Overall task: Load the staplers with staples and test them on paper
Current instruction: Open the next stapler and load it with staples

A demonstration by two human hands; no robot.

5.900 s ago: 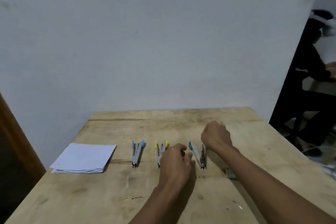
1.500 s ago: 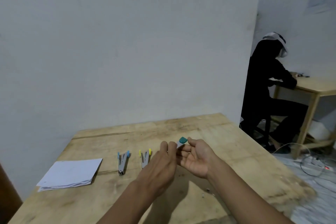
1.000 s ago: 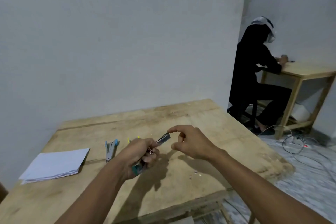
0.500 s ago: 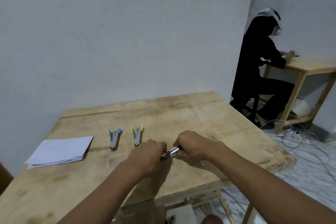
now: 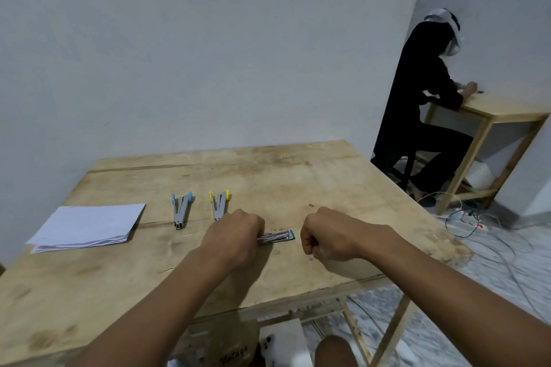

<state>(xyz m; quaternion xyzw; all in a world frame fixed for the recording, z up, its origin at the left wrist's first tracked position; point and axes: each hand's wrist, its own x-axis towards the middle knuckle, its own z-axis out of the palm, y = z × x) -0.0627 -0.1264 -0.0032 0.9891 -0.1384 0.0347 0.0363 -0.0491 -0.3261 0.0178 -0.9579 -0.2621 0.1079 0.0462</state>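
My left hand (image 5: 235,237) presses a teal-tipped stapler (image 5: 277,236) flat onto the wooden table (image 5: 268,176); its metal magazine and teal end stick out to the right of my fingers. My right hand (image 5: 329,235) is a closed fist just right of it, not touching it; whether it holds staples is hidden. A blue-tipped stapler (image 5: 181,209) and a yellow-tipped stapler (image 5: 219,205) lie open in a V further left. A stack of white paper (image 5: 86,226) sits at the table's left side.
Tiny metal bits lie on the wood near the teal stapler. The table's right edge drops off close to my right forearm. A person in black (image 5: 423,110) sits at a second table (image 5: 489,116) at the right rear. Cables (image 5: 465,217) lie on the floor.
The teal stapler came down from the air onto the table under my left hand. My right hand let go of its end and pulled away to the right, closing into a fist.
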